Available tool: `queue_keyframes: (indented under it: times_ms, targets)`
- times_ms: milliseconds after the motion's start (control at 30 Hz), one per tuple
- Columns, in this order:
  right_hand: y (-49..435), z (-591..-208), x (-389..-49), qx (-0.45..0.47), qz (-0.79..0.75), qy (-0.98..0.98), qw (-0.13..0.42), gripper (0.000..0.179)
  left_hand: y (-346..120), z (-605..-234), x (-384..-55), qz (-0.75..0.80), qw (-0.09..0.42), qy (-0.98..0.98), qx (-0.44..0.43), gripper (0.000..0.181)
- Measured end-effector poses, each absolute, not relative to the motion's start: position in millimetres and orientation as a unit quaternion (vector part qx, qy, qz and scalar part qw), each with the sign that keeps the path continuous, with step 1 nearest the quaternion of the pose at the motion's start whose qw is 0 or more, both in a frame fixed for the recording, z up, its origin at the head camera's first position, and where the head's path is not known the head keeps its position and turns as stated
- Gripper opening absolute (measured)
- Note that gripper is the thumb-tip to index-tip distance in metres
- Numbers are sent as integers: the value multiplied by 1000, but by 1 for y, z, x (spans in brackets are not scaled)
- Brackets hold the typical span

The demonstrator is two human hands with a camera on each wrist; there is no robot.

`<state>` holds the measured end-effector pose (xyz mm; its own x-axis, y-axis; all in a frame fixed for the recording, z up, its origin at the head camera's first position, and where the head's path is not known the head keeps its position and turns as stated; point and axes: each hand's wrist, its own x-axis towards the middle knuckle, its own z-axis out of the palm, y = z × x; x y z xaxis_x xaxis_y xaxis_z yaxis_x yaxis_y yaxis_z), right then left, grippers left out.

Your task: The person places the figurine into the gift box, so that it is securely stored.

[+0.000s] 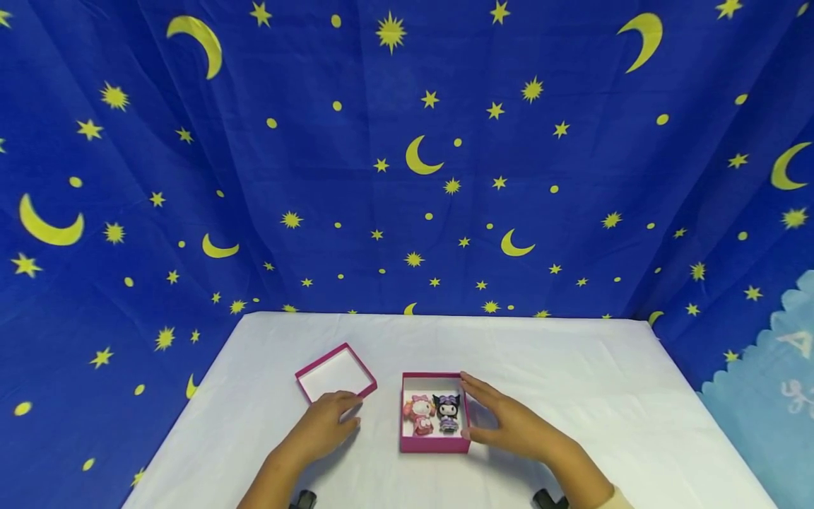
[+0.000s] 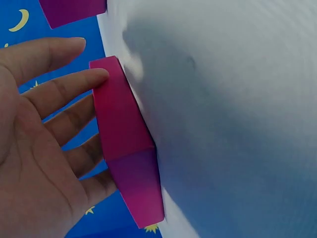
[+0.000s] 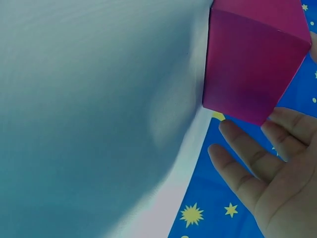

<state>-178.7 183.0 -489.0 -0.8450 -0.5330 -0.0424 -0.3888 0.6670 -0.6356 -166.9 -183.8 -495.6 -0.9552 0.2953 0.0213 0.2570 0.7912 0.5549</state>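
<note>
A pink box (image 1: 434, 445) with a white inside stands uncovered on the table. Two small figurines lie in it: a pink-and-white one (image 1: 420, 413) on the left and a black-and-purple one (image 1: 448, 413) on the right. My right hand (image 1: 511, 424) is at the box's right side, thumb by the near corner and fingertips by the far one. To the left lies the matching lid (image 1: 309, 367), its white inside facing up. My left hand (image 1: 323, 426) reaches its near edge; in the left wrist view, a fingertip rests on the lid's pink side (image 2: 121, 114), the fingers fairly straight.
The table is covered by a white cloth (image 1: 540, 353). A blue curtain (image 1: 356, 155) with yellow moons and stars hangs behind and beside it. At the right hangs a light-blue cloth (image 1: 763, 410). Dark wrist devices (image 1: 550, 499) show at the bottom.
</note>
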Motion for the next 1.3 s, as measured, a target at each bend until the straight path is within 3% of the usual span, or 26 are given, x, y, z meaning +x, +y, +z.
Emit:
queue_keyframes:
  times_ms: [467,767,1133,1300]
  targets:
    - [184,-493,-180,-250,-327,904,114,89,-182,-499,-173,279,-52,948,143,49]
    - [183,-494,-179,-242,-336,902,122,89,-178,-494,-173,284,-80,951,93,49]
    - [183,-493,-178,-242,-342,899,124,88,-178,-496,-173,303,-253,911,121,51]
    - [182,-492,-176,-241,-346,898,125,87,-177,-493,-172,324,-282,895,119,50]
